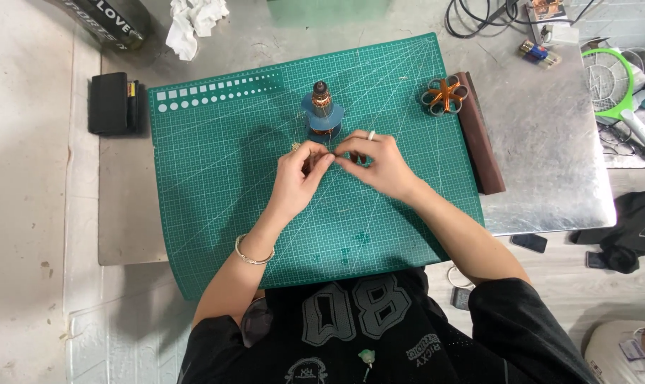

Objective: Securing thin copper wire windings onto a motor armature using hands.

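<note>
Both my hands meet at the middle of the green cutting mat [215, 178]. My left hand [302, 171] and my right hand [376, 160] pinch something thin between their fingertips; it looks like fine wire, too small to make out. Just beyond the fingers stands a small motor rotor with copper winding and a blue collar [321, 114], upright on the mat. A ring sits on my right hand and a bracelet on my left wrist.
A copper-wound star-shaped coil [444, 95] lies at the mat's right edge beside a dark brown bar [481, 142]. A black case [112, 104] sits left of the mat, crumpled white tissue [192, 21] at the back, cables and a green racket-shaped swatter [614, 82] at the right.
</note>
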